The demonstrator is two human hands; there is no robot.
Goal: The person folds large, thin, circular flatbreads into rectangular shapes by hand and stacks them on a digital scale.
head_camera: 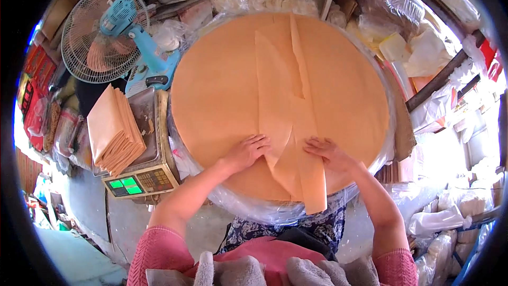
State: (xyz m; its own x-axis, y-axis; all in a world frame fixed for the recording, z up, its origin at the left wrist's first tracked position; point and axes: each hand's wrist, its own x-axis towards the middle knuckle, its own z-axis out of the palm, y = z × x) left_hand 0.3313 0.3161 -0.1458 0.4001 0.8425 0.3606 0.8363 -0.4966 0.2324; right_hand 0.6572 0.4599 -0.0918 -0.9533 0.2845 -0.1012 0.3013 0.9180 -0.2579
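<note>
A large round stack of thin orange-tan sheets [222,71] lies before me on clear plastic film. Along its middle, a sheet is folded inward into a long strip [278,99], with a loose flap rising near the far rim and a pointed overlap between my hands. My left hand [250,151] rests palm down on the strip's left edge. On its right edge lies my right hand [326,150], fingers bent towards the middle. The strip's near end [313,190] hangs over the stack's near rim. Whether either hand pinches the sheet cannot be told.
At the left, folded orange-tan sheets [115,131] sit on a digital weighing scale [163,127] with a lit display. Behind it stands a blue electric fan [119,16]. Plastic-wrapped goods [420,47] crowd the right, and cardboard [404,127] borders the stack.
</note>
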